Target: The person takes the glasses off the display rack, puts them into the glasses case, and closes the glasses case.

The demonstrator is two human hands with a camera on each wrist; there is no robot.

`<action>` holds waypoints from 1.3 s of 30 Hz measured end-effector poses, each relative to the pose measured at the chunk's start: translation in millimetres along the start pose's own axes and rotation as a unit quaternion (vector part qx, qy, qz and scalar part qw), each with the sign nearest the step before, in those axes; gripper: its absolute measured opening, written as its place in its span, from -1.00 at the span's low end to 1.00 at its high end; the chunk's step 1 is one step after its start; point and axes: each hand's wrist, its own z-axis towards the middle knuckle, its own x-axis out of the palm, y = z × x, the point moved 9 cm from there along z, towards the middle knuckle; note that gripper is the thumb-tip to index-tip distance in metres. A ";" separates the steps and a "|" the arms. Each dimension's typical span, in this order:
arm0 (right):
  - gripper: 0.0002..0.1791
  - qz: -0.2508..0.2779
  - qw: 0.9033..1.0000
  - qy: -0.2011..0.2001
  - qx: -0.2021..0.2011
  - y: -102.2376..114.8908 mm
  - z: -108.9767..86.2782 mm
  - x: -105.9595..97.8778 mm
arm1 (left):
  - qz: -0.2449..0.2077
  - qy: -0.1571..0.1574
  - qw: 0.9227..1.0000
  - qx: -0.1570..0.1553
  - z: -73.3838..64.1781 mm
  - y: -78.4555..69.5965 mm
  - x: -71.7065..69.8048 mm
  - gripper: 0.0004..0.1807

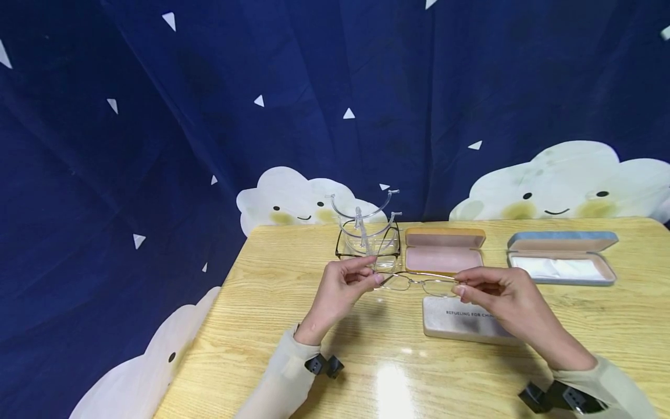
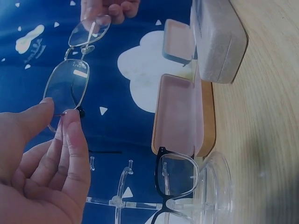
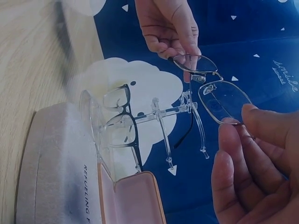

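A pair of thin metal-rimmed eyeglasses (image 1: 414, 281) is held up above the table between both hands. My left hand (image 1: 342, 294) pinches one end of the frame between thumb and fingers. At the other end, my right hand (image 1: 502, 294) pinches the rim by its outer corner. In the right wrist view, a dark-tipped temple arm (image 3: 190, 116) hangs down from the eyeglasses. Behind the left hand stands a clear plastic glasses stand (image 1: 361, 224), with black-framed eyeglasses (image 3: 125, 116) on its lower part.
An orange case (image 1: 445, 259) with pink lining lies open behind the eyeglasses. To its right is an open blue case (image 1: 562, 279) holding a white cloth (image 1: 556, 268). A closed pale case (image 1: 460, 326) with lettering sits beneath the right hand. A dark blue curtain (image 1: 314, 70) hangs behind the table.
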 end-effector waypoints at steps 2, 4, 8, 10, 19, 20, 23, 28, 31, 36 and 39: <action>-0.83 0.000 1.000 -0.001 -0.001 -0.1 0.2 -0.4 | -0.001 0.004 1.000 0.000 0.3 0.3 0.7 -0.54; -0.82 0.000 1.000 0.000 0.000 -0.8 0.4 -0.6 | -0.002 0.009 1.000 0.001 0.5 0.7 1.7 -0.55; -0.80 0.003 1.000 0.002 0.007 -2.8 1.0 -0.8 | -0.003 0.018 1.000 0.002 0.7 1.3 3.3 -0.57; -0.80 0.004 1.000 0.003 0.009 -3.5 1.0 -0.7 | -0.002 0.018 1.000 0.003 0.6 1.1 3.4 -0.57; -0.82 0.007 1.000 0.002 0.006 -3.5 0.7 -1.4 | -0.003 0.023 1.000 0.002 0.6 1.9 4.4 -0.62; -0.82 0.007 1.000 0.002 0.007 -3.5 0.8 -1.4 | -0.002 0.024 1.000 0.003 0.6 1.8 4.5 -0.63; -0.81 0.008 1.000 0.005 0.010 -3.8 1.1 -1.6 | 0.000 0.026 1.000 0.008 0.6 1.2 4.8 -0.64; -0.81 0.007 1.000 0.007 0.014 -4.3 1.9 -1.8 | 0.004 0.029 0.999 0.014 0.3 -0.6 5.2 -0.69; -0.82 0.006 1.000 0.006 0.013 -4.4 2.4 -1.8 | 0.007 0.031 0.999 0.017 0.2 -0.9 5.8 -0.73; -0.82 0.003 1.000 0.005 0.012 -4.9 2.9 -2.0 | 0.011 0.033 0.999 0.019 0.4 -1.3 6.5 -0.75; -0.81 0.003 1.000 0.005 0.015 -5.7 3.0 -2.3 | 0.014 0.035 0.999 0.023 0.6 -1.7 6.9 -0.75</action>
